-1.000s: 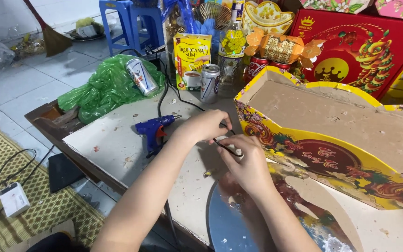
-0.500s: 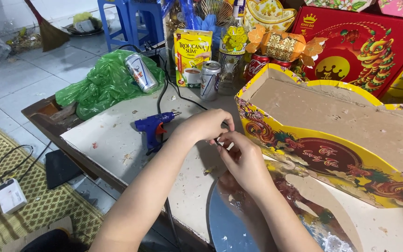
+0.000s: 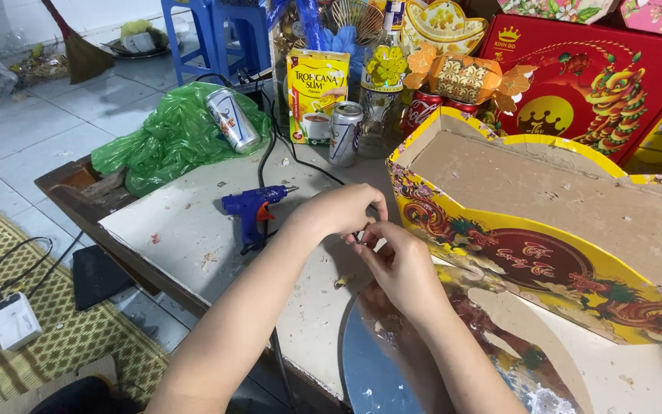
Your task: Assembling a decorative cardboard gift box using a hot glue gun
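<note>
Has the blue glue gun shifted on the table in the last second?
No. The blue glue gun still lies just left of the left hand, below the green bag, as before.

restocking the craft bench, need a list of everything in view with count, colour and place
glue gun: 1, blue, on the table left of the hands
basket: 1, yellow and red cardboard, right of the hands
drink cans: 2 silver, one upright behind the glue gun, one lying on the green bag; more red ones behind
plastic bag: 1, green, far left table edge
drink mix box: 1, yellow, behind the upright can
gift box: 1, red, back right
stool: 1, blue, on the floor behind
broom: 1, top left floor
left hand: fingers pinched on something small
right hand: fingers meeting the left
</note>
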